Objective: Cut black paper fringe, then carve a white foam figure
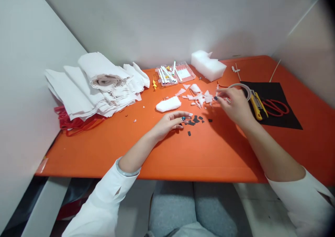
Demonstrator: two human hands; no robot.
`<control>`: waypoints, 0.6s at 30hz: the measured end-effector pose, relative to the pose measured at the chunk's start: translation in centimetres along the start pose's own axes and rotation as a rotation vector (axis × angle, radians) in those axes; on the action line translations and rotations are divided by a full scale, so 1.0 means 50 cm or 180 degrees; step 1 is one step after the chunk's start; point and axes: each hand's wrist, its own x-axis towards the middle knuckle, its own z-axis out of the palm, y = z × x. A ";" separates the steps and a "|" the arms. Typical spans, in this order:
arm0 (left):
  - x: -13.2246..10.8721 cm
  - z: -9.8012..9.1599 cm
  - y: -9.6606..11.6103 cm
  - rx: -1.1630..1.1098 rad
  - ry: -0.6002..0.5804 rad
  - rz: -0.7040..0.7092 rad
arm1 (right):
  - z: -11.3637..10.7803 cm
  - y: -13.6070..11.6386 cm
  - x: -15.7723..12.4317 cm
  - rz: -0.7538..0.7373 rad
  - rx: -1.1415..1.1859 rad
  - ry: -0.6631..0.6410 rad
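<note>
My left hand [171, 121] rests low over the orange table, fingers loosely curved and apart, beside a scatter of small black paper pieces [195, 119]. Its fingertips reach the edge of these scraps, and I see nothing firmly held. Over the right end of torn white foam scraps [200, 98] hovers my right hand [234, 102], thumb and forefinger apart at the bits. Whether a tiny crumb touches its fingertips is unclear. Between the hands and the back wall lies a carved white foam piece [168, 104], with thin brownish bits at its far edge.
Stacked white sheets and a roll [102, 69] fill the left side, above red plastic [75, 120]. Behind are a marker box [185, 73], yellow bits [154, 85] and a foam block [208, 66]. Rightward, a tape roll [247, 88], yellow cutter [256, 106] and red scissors [277, 108] lie by black paper [285, 121].
</note>
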 end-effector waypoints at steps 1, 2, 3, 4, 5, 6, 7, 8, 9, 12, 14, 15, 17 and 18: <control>-0.002 0.001 0.001 -0.0069 -0.0072 -0.0050 | 0.006 -0.024 -0.007 -0.0207 0.0387 -0.0244; -0.003 0.002 0.001 -0.0116 -0.0107 -0.0077 | 0.012 -0.048 -0.016 -0.0341 0.0721 -0.0458; -0.003 0.001 0.001 -0.0146 -0.0110 -0.0087 | 0.019 -0.070 -0.025 -0.0436 0.0946 -0.0678; -0.002 0.000 0.001 -0.0153 -0.0096 -0.0088 | 0.026 -0.088 -0.034 -0.0471 0.1105 -0.0873; -0.001 -0.001 0.000 -0.0121 -0.0079 -0.0083 | 0.032 -0.101 -0.043 -0.0451 0.1202 -0.1049; -0.001 -0.002 0.000 -0.0051 -0.0068 -0.0082 | 0.038 -0.111 -0.050 -0.0409 0.1268 -0.1145; 0.000 -0.002 0.000 0.0047 -0.0072 -0.0090 | 0.042 -0.116 -0.056 -0.0344 0.1354 -0.1189; -0.001 -0.002 0.000 0.0153 -0.0088 -0.0100 | 0.045 -0.118 -0.059 -0.0243 0.1430 -0.1199; -0.001 -0.001 0.001 0.0252 -0.0114 -0.0105 | 0.047 -0.118 -0.061 -0.0139 0.1496 -0.1170; -0.005 0.002 0.008 0.0405 -0.0196 -0.0066 | 0.047 -0.112 -0.061 0.0080 0.1599 -0.1063; -0.008 0.004 0.012 0.0455 -0.0210 -0.0012 | 0.046 -0.109 -0.060 0.0090 0.1591 -0.1058; -0.009 0.005 0.014 0.0493 -0.0210 0.0023 | 0.045 -0.108 -0.059 0.0077 0.1581 -0.1074; -0.010 0.007 0.017 0.0626 -0.0214 0.0114 | 0.044 -0.109 -0.059 0.0033 0.1539 -0.1100; -0.010 0.008 0.017 0.0714 -0.0230 0.0152 | 0.043 -0.109 -0.059 -0.0003 0.1500 -0.1100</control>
